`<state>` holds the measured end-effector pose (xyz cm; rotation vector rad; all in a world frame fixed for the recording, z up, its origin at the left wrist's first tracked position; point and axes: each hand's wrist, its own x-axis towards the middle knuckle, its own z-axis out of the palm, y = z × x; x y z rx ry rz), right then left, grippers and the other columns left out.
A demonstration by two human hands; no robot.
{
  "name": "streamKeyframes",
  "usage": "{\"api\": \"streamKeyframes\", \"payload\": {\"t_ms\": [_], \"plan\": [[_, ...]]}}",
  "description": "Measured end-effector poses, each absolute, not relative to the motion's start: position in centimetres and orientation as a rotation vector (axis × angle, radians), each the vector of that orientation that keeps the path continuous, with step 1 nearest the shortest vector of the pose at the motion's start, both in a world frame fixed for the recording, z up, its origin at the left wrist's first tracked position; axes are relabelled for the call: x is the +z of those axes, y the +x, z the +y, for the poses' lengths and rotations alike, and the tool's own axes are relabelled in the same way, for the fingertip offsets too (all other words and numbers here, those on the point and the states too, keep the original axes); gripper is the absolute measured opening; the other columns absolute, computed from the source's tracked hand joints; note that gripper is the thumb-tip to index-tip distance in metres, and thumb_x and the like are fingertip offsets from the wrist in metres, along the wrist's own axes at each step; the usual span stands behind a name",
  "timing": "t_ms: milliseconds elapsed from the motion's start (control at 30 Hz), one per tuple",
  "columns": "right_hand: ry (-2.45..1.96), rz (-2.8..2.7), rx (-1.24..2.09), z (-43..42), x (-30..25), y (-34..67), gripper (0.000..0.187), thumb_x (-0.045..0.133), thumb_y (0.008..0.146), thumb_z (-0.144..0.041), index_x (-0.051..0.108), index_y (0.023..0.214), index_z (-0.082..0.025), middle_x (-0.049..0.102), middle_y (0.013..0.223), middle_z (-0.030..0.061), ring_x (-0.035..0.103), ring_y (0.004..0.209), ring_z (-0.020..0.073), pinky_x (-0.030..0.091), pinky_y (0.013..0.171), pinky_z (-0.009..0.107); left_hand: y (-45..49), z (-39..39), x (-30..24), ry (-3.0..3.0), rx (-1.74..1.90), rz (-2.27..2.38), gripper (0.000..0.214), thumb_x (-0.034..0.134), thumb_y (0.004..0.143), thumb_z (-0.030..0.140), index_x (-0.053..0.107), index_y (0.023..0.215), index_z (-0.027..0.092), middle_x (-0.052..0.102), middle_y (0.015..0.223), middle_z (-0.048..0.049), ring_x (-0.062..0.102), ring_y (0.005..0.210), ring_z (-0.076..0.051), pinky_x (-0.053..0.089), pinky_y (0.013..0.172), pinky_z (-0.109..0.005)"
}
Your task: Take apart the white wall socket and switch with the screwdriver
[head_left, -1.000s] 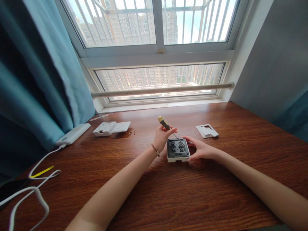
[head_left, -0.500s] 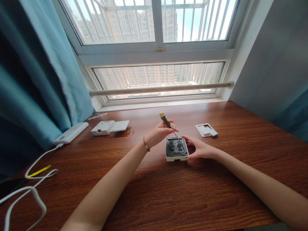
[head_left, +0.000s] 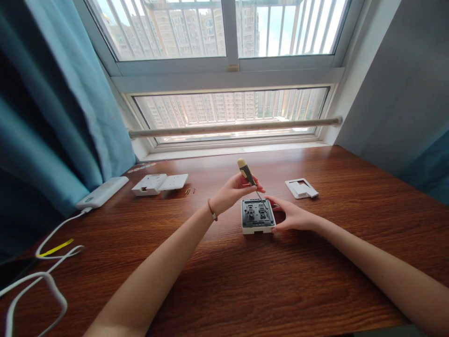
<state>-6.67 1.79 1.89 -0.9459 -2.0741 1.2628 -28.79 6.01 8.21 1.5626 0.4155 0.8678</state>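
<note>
L hand (head_left: pixel 234 188) grips screwdriver (head_left: pixel 247 174), tip angled down on/near black-topped box (head_left: pixel 257 215), just R of ctr, lower half of frame. R hand (head_left: pixel 293 216) holds box by its right side. Prob. screw-turning step; next move needs tip seated, box braced. Can't tell if seated.

Screwdriver (head_left: pixel 247 173): cream/dark handle, tilted, tip down at square box (head_left: pixel 257 222); box white-sided, dark top, 2 raised modules (head_left: pixel 250 212), flat on table (head_left: pixel 217 281)

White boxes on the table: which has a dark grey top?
The box held by the right hand, under the screwdriver; the other box, beside the small brass-coloured pieces, has a white top.
</note>
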Motion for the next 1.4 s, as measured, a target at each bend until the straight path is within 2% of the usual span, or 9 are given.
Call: {"api": "streamKeyframes", "payload": {"t_ms": [733,1000,1233,1400], "plan": [[-0.942,-2.071,1.272,1.8,1.9,-6.7,0.091,0.077,0.062,-0.028,0.025,0.137,-0.021,0.038,0.137,0.0127,0.044,0.119,0.0265,0.036,0.101,0.043,-28.5,5.7,8.2,1.62,0.886,0.429,0.02,0.061,0.078,0.017,0.051,0.094,0.012,0.064,0.085,-0.0067,0.062,0.085,-0.017,0.047,0.08,-0.033],[-0.955,-2.054,1.282,1.8,1.8,-6.7,0.093,0.077,0.062,-0.028,0.024,0.138,-0.022,0.038,0.137,0.0127,0.046,0.117,0.0276,0.039,0.099,0.044,-27.6,4.9,8.2,1.644,0.959,0.406,0.022,0.065,0.075,0.023,0.052,0.088,0.013,0.063,0.083,-0.006,0.062,0.081,-0.016,0.049,0.077,-0.033],[-0.903,-2.084,1.225,2.0,1.4,-6.6,0.089,0.076,0.064,-0.027,0.026,0.138,-0.024,0.038,0.137,0.0106,0.045,0.119,0.0266,0.037,0.1,0.044,-26.9,4.5,7.2,1.665,1.14,0.642,0.034,0.076,0.061,0.028,0.05,0.077,0.015,0.059,0.073,-0.0011,0.058,0.071,-0.014,0.047,0.068,-0.028],[-0.894,-2.104,1.191,2.2,1.2,-6.6,0.089,0.076,0.063,-0.027,0.027,0.137,-0.024,0.038,0.137,0.0096,0.04,0.122,0.0275,0.036,0.101,0.044,-26.2,3.4,6.7,1.91,1.22,0.832,0.023,0.069,0.069,0.036,0.061,0.076,0.015,0.06,0.072,-0.0009,0.052,0.068,-0.013,0.04,0.067,-0.026]]}}
